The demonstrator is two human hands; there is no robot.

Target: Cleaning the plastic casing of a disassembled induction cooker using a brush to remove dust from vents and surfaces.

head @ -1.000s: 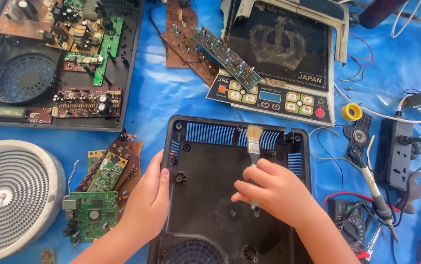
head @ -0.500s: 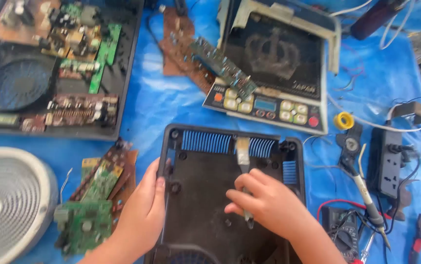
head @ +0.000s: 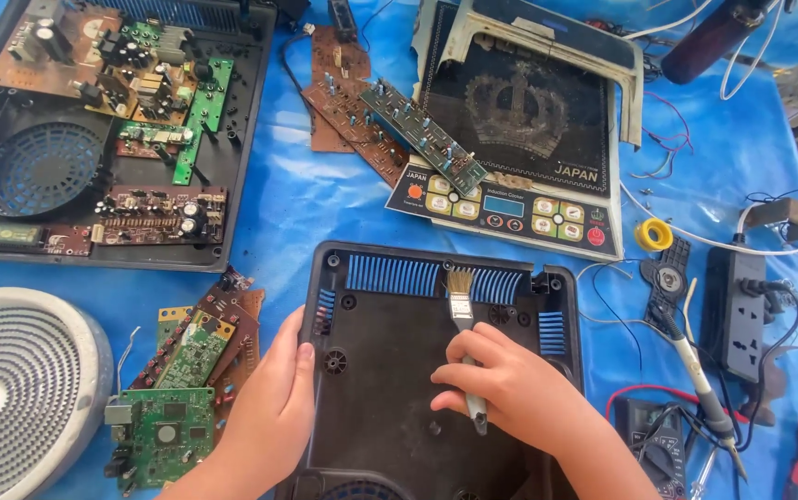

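From the head view, our right hand (head: 501, 389) stays closed on the small brush (head: 463, 319), whose bristles have moved up to the blue vent slots of the black casing (head: 390, 407), so sweeping has reached that far edge. Our left hand (head: 274, 407) rests open, bracing the casing's left rim; the casing's near end is cut off, and fine dust is hard to make out.

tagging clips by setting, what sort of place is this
Likely an electronics repair spot on a blue tarp: loose circuit boards, a soldering iron, and the right hand brushing an empty black cooker casing.
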